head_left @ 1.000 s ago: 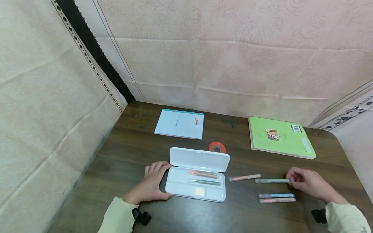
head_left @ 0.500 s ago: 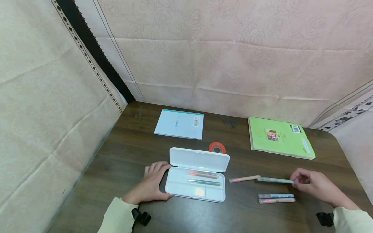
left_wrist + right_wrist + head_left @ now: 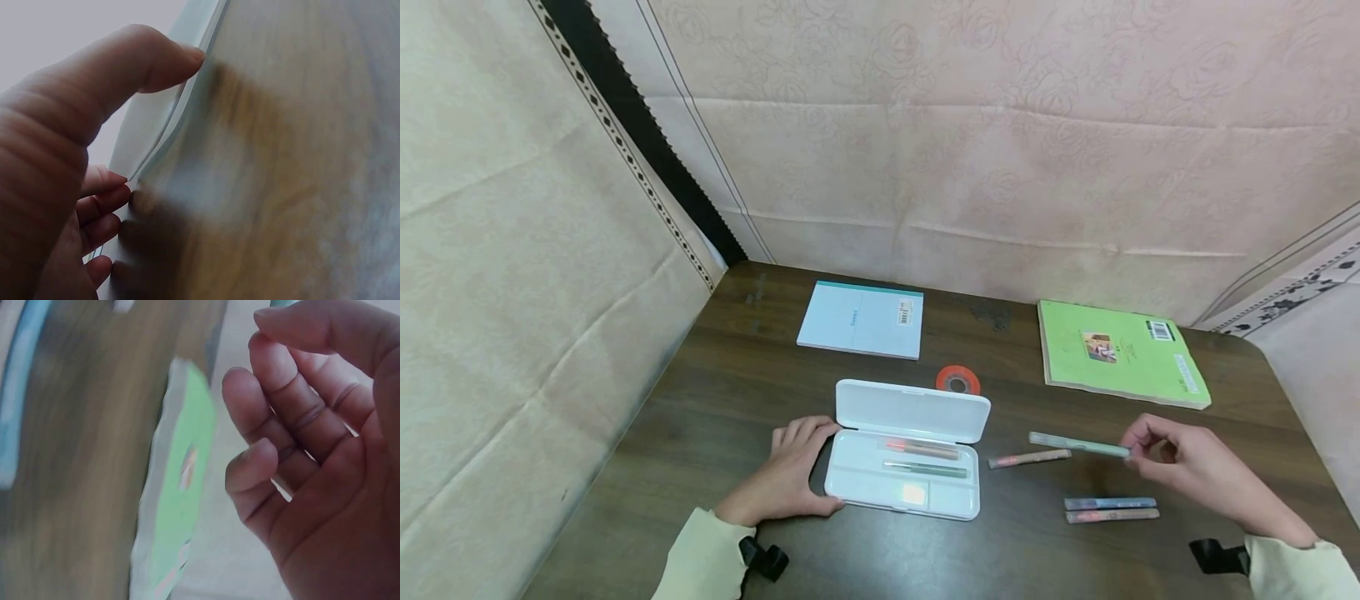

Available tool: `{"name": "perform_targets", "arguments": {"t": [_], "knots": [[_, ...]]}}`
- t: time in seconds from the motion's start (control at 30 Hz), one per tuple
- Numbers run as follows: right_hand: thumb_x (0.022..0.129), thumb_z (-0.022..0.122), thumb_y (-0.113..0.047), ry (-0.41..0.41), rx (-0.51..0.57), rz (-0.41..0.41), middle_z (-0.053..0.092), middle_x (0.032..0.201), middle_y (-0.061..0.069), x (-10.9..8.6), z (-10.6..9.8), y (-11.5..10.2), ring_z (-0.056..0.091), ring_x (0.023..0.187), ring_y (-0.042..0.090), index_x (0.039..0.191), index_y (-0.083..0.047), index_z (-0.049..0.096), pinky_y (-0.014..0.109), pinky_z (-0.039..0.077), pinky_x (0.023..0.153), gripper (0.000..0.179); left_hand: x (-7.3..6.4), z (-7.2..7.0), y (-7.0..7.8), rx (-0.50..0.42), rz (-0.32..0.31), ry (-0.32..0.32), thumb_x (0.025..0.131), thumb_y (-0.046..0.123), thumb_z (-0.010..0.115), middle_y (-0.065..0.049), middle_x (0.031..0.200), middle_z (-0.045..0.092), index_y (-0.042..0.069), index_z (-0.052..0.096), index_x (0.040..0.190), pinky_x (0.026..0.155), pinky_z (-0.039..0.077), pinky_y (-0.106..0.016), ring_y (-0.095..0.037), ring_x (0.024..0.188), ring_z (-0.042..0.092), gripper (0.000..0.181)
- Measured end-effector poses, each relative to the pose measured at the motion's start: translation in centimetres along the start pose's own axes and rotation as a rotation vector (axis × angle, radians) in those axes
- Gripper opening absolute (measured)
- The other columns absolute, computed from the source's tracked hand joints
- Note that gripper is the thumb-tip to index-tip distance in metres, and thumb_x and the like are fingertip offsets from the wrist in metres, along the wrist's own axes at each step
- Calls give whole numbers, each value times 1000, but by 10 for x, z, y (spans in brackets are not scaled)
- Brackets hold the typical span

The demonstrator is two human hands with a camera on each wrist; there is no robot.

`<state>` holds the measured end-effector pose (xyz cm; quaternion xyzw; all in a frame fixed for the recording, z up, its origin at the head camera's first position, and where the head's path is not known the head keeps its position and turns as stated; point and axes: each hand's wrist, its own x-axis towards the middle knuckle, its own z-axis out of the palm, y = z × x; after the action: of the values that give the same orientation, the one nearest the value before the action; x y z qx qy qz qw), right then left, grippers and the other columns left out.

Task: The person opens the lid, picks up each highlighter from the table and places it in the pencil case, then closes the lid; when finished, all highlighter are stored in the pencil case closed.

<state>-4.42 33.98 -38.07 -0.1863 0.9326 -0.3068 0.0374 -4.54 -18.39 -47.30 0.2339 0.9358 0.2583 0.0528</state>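
Observation:
A white pencil case (image 3: 955,500) lies with its lid up, holding a pinkish pen (image 3: 925,451) and a green pen (image 3: 927,470). My left hand (image 3: 784,477) grips its left end, thumb at the front corner and fingers at the back; in the left wrist view the thumb presses the case's edge. Thumb and fingertips of my right hand (image 3: 1191,462) pinch the right end of another light green pen (image 3: 1075,444), raised over the table. Just below it in the head view lies a pink-and-beige pen (image 3: 1030,459). In the right wrist view that held pen is mostly hidden.
A blue pen (image 3: 1110,503) and a pink pen (image 3: 1112,517) lie side by side near my right forearm. Behind the case sit a red tape roll (image 3: 970,381) and a light blue notebook (image 3: 859,321). A green book (image 3: 1135,358) is at the back right.
My right hand has lifted the light green pen off the table and moved it leftward and away from me, after first shifting slightly right. The left hand stays on the pencil case.

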Motion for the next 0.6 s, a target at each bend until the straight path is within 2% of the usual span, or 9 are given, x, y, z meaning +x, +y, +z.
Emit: {"name": "perform_targets", "arguments": {"t": [0.23,0.43,0.6], "knots": [[81,74,-1,33,-21,-51,58,75,-18,14,13,-36,53,67,1,85,-29,59,20,41,55,32,0,1,-1,-1,1,4,67,52,81,-6,141,44,16,48,140,91,27,-46,-28,126,37,88],[81,72,-1,-3,-1,-80,57,75,-18,28,30,-59,51,68,-2,85,-28,58,20,39,53,31,0,0,-1,-6,1,3,67,52,81,-6,141,44,16,48,140,90,27,-46,-28,125,37,88],[81,69,-1,-47,15,-39,57,74,-16,39,44,-71,50,65,-1,84,-26,59,20,40,53,28,0,0,-1,-8,2,2,67,52,82,-7,141,44,16,48,140,90,27,-46,-28,125,38,88]]}}
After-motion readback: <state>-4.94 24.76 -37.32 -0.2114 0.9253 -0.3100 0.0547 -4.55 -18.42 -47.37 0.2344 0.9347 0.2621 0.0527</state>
